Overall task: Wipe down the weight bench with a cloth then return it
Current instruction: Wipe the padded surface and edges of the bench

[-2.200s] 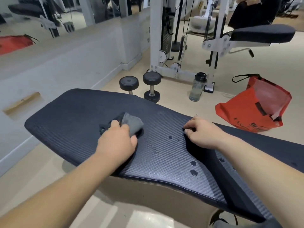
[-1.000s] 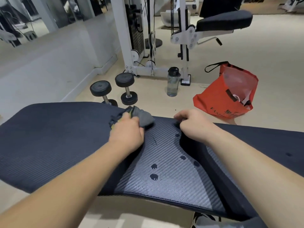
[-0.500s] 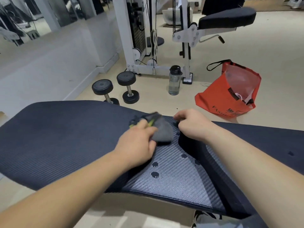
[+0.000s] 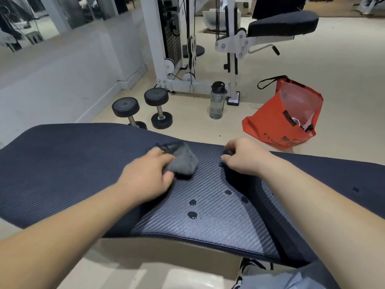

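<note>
cloth: grey cloth [image 4: 182, 161] bunched on the weight bench [image 4: 62, 170] pad, near its far edge
left hand [image 4: 145, 176]: fingers clamped on cloth, pressing it down
right hand [image 4: 242, 156]: fist closed, resting at the pad gap, just beside the cloth
droplets [image 4: 192, 208]: on the pad, nearer than both hands
floor behind: two dumbbells [image 4: 142, 110], water bottle [image 4: 217, 100], red bag [image 4: 285, 115], cable machine [image 4: 177, 42]
</note>
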A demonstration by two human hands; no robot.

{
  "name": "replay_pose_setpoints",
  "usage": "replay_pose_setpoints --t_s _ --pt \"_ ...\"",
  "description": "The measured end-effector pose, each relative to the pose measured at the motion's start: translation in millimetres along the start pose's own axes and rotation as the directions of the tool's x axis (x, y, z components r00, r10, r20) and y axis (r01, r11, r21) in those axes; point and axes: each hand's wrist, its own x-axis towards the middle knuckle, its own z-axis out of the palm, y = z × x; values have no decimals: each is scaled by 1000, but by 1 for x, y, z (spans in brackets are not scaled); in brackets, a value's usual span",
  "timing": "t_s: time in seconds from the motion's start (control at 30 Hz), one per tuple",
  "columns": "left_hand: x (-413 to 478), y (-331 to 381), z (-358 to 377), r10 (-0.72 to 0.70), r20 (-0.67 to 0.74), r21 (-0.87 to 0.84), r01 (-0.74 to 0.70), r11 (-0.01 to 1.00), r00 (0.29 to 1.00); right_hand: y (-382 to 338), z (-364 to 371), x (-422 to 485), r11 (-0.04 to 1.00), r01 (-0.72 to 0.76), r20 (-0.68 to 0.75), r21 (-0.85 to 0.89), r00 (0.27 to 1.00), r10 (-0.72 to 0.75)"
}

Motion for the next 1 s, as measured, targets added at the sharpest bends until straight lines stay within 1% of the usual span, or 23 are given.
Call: replay_pose_setpoints --t_s 0.07,0.1,0.13,0.17,0.27,0.3,0.33,0.4,0.47,0.53,0.57,0.6,0.67,0.7,0.73,0.77,0.8,0.87,0.9,0.93,0.97,1.0 --pt "15 -11 -2 -179 -35 -15 178 984 983 -3 -1 -2 1000 6 33 -17 999 -5" --pt "16 -9 0 -223 -43 -32 222 975 974 -3 -2 -4 1000 5 47 -28 999 -4" --pt "14 -4 5 -226 -54 -39 224 974 973 -3 -4 -5 999 2 63 -40 998 1" --pt "5 3 10 -199 -59 -34 197 980 978 -3 -6 -6 998 -7 79 -61 997 12" --pt "-35 21 14 8 -33 -54 -9 998 999 -4 -10 -11 989 -70 109 -127 990 84" --pt "-40 20 11 33 -12 -68 -34 997 999 -4 -10 -12 987 -82 116 -137 988 98" --pt "-37 16 6 20 4 -68 -19 998 1000 -5 -9 -13 985 -86 122 -147 987 104" --pt "-21 8 1 -61 6 -43 62 997 998 -5 -6 -15 982 -85 114 -167 988 105" --pt "-8 12 2 -179 -25 -44 178 983 984 -5 -3 -15 979 -83 101 -188 990 103" --pt "-9 28 9 -225 -54 -74 220 973 973 -4 -1 -16 976 -85 94 -199 990 106" --pt "-17 37 13 -205 -50 -83 200 976 978 -4 -1 -16 976 -85 89 -199 991 104" --pt "-31 43 16 -148 -42 -78 144 987 988 -4 0 -16 977 -81 87 -198 991 100" --pt "-61 47 18 12 -26 -90 -14 996 1000 -4 2 -17 978 -80 83 -195 992 98" --pt "-66 41 14 51 -10 -80 -52 995 999 -4 2 -16 978 -79 80 -195 992 96" --pt "-62 33 11 57 -9 -47 -57 997 998 -4 3 -16 978 -77 79 -193 992 94" --pt "-54 24 7 15 -9 -7 -15 1000 1000 -3 3 -16 980 -75 79 -186 993 91" --pt "-45 17 6 -58 -17 16 58 998 998 -3 3 -16 981 -69 79 -180 993 85" --pt "-34 16 6 -217 -61 -15 217 976 974 -1 3 -17 983 -57 78 -177 994 71" --pt "-36 25 9 -258 -86 -28 257 966 962 1 4 -17 982 -53 78 -179 995 68" --pt "-41 37 13 -266 -97 -38 263 964 959 2 5 -16 982 -51 77 -184 995 66" --pt "-53 51 17 -241 -84 -41 239 970 967 2 5 -16 981 -52 77 -187 995 67" --pt "-70 64 21 -174 -73 -31 172 985 982 2 6 -16 980 -52 76 -190 995 67"
